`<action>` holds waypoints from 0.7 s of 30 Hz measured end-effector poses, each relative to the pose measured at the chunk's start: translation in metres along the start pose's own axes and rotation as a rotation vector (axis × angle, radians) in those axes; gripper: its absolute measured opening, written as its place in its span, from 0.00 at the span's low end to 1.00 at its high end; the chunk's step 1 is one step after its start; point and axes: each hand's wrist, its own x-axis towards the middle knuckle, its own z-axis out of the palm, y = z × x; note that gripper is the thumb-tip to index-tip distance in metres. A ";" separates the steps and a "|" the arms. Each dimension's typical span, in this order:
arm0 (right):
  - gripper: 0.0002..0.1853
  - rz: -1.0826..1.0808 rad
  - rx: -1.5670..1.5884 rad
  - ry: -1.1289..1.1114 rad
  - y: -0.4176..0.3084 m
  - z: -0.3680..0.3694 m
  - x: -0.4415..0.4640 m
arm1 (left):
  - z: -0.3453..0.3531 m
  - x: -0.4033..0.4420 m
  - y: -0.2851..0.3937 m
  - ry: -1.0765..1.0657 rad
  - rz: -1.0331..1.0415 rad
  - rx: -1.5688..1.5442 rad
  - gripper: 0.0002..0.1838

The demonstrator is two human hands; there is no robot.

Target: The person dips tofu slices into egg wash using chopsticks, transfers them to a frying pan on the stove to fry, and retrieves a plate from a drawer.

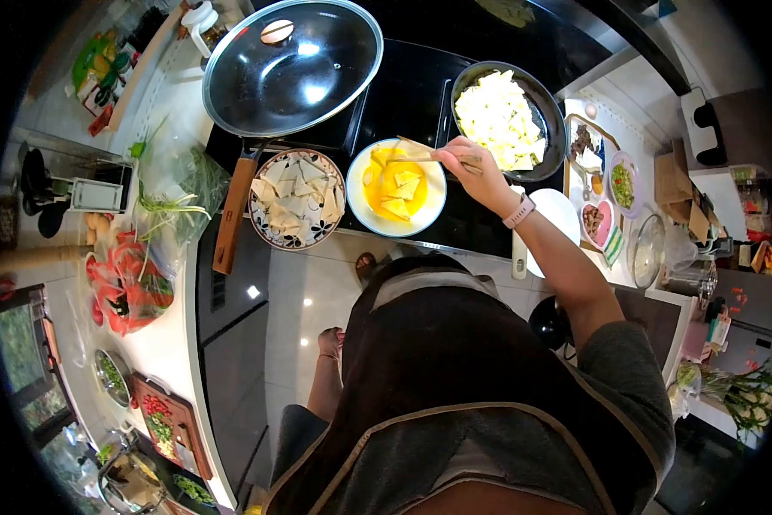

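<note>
My right hand [474,174] is closed around a pair of wooden chopsticks [413,158]. Their tips reach into a white bowl [440,204] of yellow beaten egg [375,202], where several pale triangular pieces [406,186] lie coated. To the left of the bowl, a patterned plate [258,230] carries many whitish triangular slices [296,196]. A dark frying pan [558,129] at the upper right is heaped with pale yellow pieces [499,120]. Low beside my apron hangs my left hand [328,342], fingers curled; whatever may be inside them is hidden.
A wok with a glass lid [296,69] stands at the upper left, its wooden handle [234,215] jutting over the counter edge. A white plate [556,215] sits right of the bowl. A tray [607,137] holds small dishes. A cutting board [175,421] with chopped vegetables lies lower left.
</note>
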 end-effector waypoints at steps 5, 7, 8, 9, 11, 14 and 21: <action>0.11 0.155 -0.007 -0.026 -0.016 -0.017 0.018 | 0.001 0.000 0.003 0.022 0.010 0.037 0.07; 0.11 0.121 -0.055 -0.057 -0.015 -0.023 0.026 | 0.002 -0.002 0.001 0.023 0.028 0.049 0.07; 0.11 0.089 -0.102 -0.084 -0.013 -0.025 0.031 | 0.003 -0.002 0.000 0.019 0.047 0.058 0.07; 0.11 0.043 -0.116 -0.111 -0.011 -0.027 0.037 | 0.003 -0.003 -0.002 0.016 0.067 0.066 0.07; 0.11 -0.010 -0.136 -0.171 -0.008 -0.030 0.050 | 0.003 -0.003 -0.003 0.016 0.055 0.048 0.07; 0.12 0.008 -0.073 -0.256 -0.009 -0.031 0.064 | 0.004 -0.004 -0.007 0.017 0.042 0.011 0.07; 0.11 -0.130 -0.322 -0.340 -0.029 -0.021 0.056 | 0.004 -0.006 -0.009 0.013 0.055 -0.020 0.07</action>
